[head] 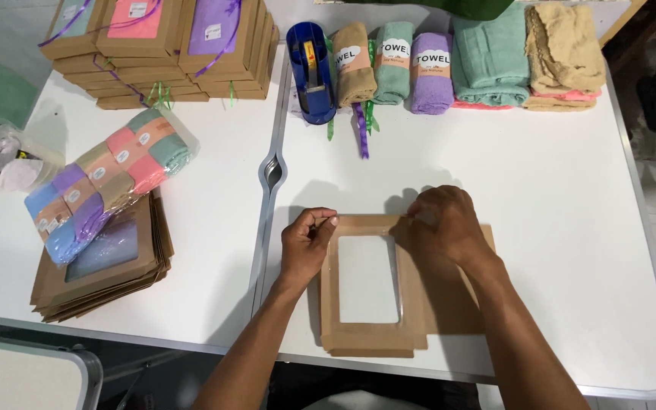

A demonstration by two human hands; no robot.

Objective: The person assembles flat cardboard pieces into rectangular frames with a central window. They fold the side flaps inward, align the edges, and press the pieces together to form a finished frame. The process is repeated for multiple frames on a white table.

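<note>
Flat window box (373,304): near table (571,228) edge, both hands on its far edge. Tape dispenser (311,72), rolled towels (392,72) behind; bagged rolls (108,182) left, apparently atop flat boxes (104,281).

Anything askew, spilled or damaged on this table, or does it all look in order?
Nothing damaged or spilled. Mildly untidy: loose purple and green ribbon strips trail beside the blue tape dispenser, and a wrapped bundle of rolled towels lies slanted across the stack of flat boxes. Both hands press the flat window box.
</note>
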